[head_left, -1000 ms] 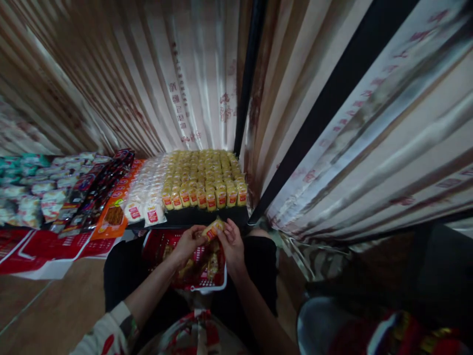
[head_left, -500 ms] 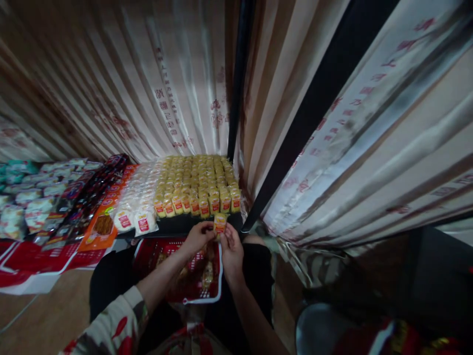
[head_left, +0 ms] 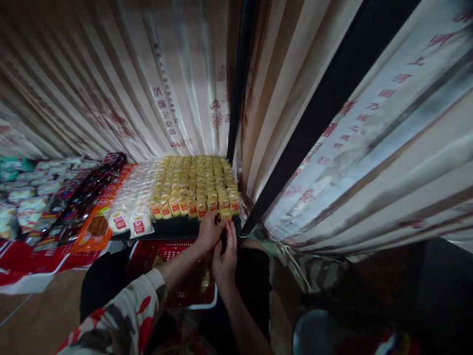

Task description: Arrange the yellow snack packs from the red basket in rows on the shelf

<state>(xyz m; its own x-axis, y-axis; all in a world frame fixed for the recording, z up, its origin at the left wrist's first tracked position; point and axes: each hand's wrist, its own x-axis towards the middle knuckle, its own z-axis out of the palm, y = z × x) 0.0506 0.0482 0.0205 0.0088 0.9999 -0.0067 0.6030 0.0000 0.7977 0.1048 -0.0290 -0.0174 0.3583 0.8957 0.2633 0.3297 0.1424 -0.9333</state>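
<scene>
A small wrapped yellow cake (head_left: 226, 215) with a red label is at the front right end of the rows of wrapped yellow cakes (head_left: 192, 182). My left hand (head_left: 210, 231) has its fingers closed at the cake's left side. Just below, my right hand (head_left: 225, 261) holds its fingers stretched out, with the tips at the cake's lower edge. Under my forearms a red plastic basket (head_left: 138, 254) rests on my lap, holding several wrapped pieces, partly hidden by my left arm.
White wrapped cakes (head_left: 141, 224) stand left of the yellow rows. Farther left lie an orange snack bag (head_left: 92, 231), dark packets (head_left: 77, 197) and white packets (head_left: 33, 212). A pleated curtain (head_left: 177, 98) hangs behind, and a dark post (head_left: 295, 133) slants at the right.
Both hands have moved forward with the small cake, from above the basket to the front of the yellow rows. The right fingers have straightened.
</scene>
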